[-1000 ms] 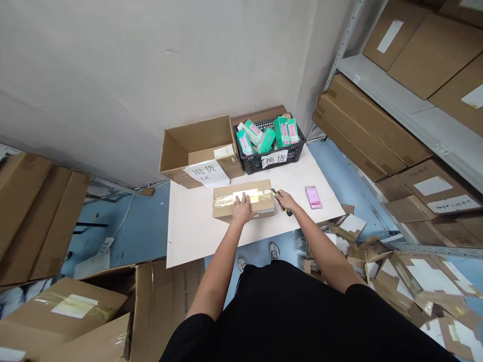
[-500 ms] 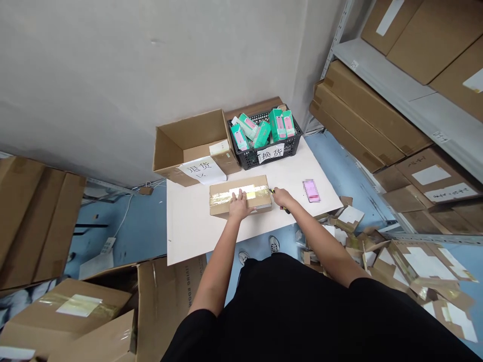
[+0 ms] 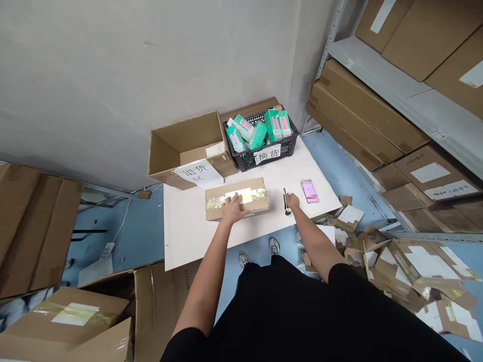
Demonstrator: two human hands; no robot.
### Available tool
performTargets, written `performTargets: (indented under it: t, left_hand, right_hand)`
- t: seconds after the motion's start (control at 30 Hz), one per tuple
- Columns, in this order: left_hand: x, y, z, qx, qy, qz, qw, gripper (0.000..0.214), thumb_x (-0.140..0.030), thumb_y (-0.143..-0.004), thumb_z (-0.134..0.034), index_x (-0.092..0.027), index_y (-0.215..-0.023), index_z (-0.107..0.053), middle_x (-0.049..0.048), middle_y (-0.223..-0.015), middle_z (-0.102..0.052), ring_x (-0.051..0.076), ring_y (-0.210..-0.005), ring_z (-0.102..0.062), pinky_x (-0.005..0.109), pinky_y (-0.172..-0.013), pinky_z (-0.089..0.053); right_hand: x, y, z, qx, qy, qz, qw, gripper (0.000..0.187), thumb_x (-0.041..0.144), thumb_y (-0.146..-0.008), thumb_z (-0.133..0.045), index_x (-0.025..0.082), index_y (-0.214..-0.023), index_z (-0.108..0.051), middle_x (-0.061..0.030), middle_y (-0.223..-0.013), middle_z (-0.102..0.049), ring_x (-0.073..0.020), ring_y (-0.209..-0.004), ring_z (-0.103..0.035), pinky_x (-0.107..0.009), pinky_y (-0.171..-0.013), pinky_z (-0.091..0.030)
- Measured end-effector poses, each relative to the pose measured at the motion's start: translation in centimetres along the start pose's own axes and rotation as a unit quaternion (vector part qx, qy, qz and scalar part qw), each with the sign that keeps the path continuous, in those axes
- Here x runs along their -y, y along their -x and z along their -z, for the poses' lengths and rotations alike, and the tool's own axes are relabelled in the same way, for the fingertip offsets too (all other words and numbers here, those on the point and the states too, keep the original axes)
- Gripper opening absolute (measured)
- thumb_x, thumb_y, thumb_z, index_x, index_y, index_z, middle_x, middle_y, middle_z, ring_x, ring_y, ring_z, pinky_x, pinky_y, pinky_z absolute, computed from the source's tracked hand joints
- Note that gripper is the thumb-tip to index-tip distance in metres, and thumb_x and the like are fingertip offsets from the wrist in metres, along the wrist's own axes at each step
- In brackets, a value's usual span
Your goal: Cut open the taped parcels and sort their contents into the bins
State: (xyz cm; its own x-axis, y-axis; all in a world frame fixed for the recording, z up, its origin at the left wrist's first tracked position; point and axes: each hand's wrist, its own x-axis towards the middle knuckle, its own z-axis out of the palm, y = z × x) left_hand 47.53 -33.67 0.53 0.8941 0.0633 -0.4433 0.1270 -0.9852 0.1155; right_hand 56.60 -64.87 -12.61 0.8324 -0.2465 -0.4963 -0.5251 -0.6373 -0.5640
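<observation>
A taped brown cardboard parcel (image 3: 215, 203) with a white label lies on the white table (image 3: 196, 236). My left hand (image 3: 233, 208) rests flat on its top, fingers spread. My right hand (image 3: 292, 202) is to the right of the parcel, fingers closed round a black and yellow utility knife (image 3: 286, 197) that touches the table surface. A pink item (image 3: 310, 191) lies on the table just right of that hand.
An open cardboard box (image 3: 181, 146) with a paper sign and a black crate (image 3: 264, 153) of green boxes stand at the table's back. Shelves with flat cartons (image 3: 358, 120) rise at the right. Cardboard scraps (image 3: 396, 261) litter the floor; big boxes (image 3: 75, 311) stand at the left.
My right hand has drawn the knife away from the parcel's right end and down to the table. My left hand stays on the parcel.
</observation>
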Motion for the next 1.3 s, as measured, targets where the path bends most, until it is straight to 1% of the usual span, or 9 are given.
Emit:
performTargets:
  t: [0.13,0.3,0.43,0.63,0.73,0.83,0.97,1.13,1.3]
  left_hand:
    - [4.1,-2.4,3.0,-0.025,0.012,-0.027,0.999,0.077,-0.068,-0.098,-0.055,-0.028,-0.163,-0.047,0.0082,-0.171,-0.045,0.035,-0.154,-0.039,0.043,-0.125,-0.034]
    - [7.7,-4.9,4.5,-0.007,-0.028,0.002,1.000,0.116,-0.082,-0.079,-0.070,-0.026,-0.171,-0.027,0.0150,-0.176,-0.032,0.044,-0.162,-0.020,0.051,-0.127,-0.023]
    - [7.5,-4.5,3.4,-0.033,-0.039,0.032,0.998,0.115,-0.085,-0.077,-0.068,-0.026,-0.169,-0.030,0.0193,-0.162,-0.048,0.043,-0.151,-0.036,0.051,-0.123,-0.025]
    - [7.2,1.5,-0.5,-0.063,0.028,0.222,0.973,0.095,-0.080,-0.092,-0.052,-0.018,-0.162,-0.037,0.0256,-0.148,-0.056,0.042,-0.134,-0.053,0.051,-0.110,-0.040]
    - [6.7,4.0,-2.5,-0.090,0.054,0.277,0.955,0.087,-0.073,-0.101,-0.040,-0.012,-0.162,-0.038,0.0287,-0.145,-0.058,0.041,-0.131,-0.058,0.048,-0.104,-0.047]
    - [6.3,4.5,-3.2,-0.087,0.043,0.306,0.947,0.087,-0.065,-0.106,-0.038,0.000,-0.163,-0.037,0.0338,-0.137,-0.062,0.040,-0.124,-0.065,0.044,-0.101,-0.051]
    - [6.8,4.0,-2.2,-0.065,0.015,0.268,0.961,0.080,-0.055,-0.109,-0.039,0.010,-0.156,-0.044,0.0375,-0.126,-0.068,0.040,-0.120,-0.069,0.043,-0.097,-0.054]
    - [9.0,4.7,-0.8,-0.045,0.028,0.140,0.989,0.056,-0.042,-0.112,-0.036,-0.004,-0.119,-0.077,0.0292,-0.113,-0.076,0.036,-0.112,-0.074,0.043,-0.096,-0.056]
    - [10.6,5.5,0.1,-0.062,0.058,0.116,0.990,0.049,-0.040,-0.112,-0.041,-0.011,-0.107,-0.080,0.0215,-0.106,-0.079,0.031,-0.110,-0.076,0.036,-0.097,-0.054]
  right_hand:
    - [0.3,0.1,-1.0,-0.029,-0.014,0.009,0.999,0.050,0.047,-0.102,-0.056,0.009,-0.134,-0.064,-0.0248,-0.130,-0.072,-0.0342,-0.129,-0.068,-0.038,-0.104,-0.053]
    - [0.8,5.3,-5.5,0.001,-0.142,0.154,0.978,0.074,0.062,-0.095,-0.061,0.021,-0.156,-0.050,-0.0154,-0.155,-0.060,-0.0305,-0.143,-0.058,-0.040,-0.117,-0.047]
    - [3.1,7.2,-9.8,0.065,-0.177,0.107,0.976,0.079,0.059,-0.087,-0.070,0.022,-0.154,-0.048,-0.0143,-0.141,-0.070,-0.0305,-0.124,-0.071,-0.042,-0.106,-0.056]
    - [10.9,3.7,-13.5,0.045,-0.209,0.152,0.965,0.080,0.050,-0.080,-0.076,0.023,-0.149,-0.045,-0.0124,-0.131,-0.074,-0.0266,-0.114,-0.073,-0.038,-0.097,-0.060]
    - [15.1,2.7,-15.8,0.071,-0.224,0.157,0.959,0.078,0.043,-0.077,-0.078,0.026,-0.146,-0.047,-0.0096,-0.131,-0.074,-0.0259,-0.115,-0.072,-0.041,-0.103,-0.057]
    - [17.8,2.7,-17.5,0.082,-0.218,0.156,0.960,0.080,0.040,-0.074,-0.079,0.026,-0.146,-0.048,-0.0101,-0.133,-0.073,-0.0266,-0.120,-0.070,-0.043,-0.109,-0.053]
    - [18.6,2.2,-17.7,0.084,-0.192,0.173,0.962,0.081,0.043,-0.073,-0.081,0.024,-0.145,-0.051,-0.0116,-0.132,-0.074,-0.0272,-0.119,-0.071,-0.040,-0.106,-0.054]
    - [18.7,1.1,-16.8,0.110,-0.187,0.198,0.956,0.065,0.045,-0.075,-0.078,0.023,-0.134,-0.059,-0.0086,-0.121,-0.077,-0.0245,-0.109,-0.073,-0.038,-0.100,-0.057]
    - [19.3,1.0,-15.4,0.172,-0.236,0.227,0.929,0.056,0.047,-0.077,-0.075,0.022,-0.125,-0.061,-0.0093,-0.118,-0.078,-0.0232,-0.104,-0.074,-0.039,-0.096,-0.059]
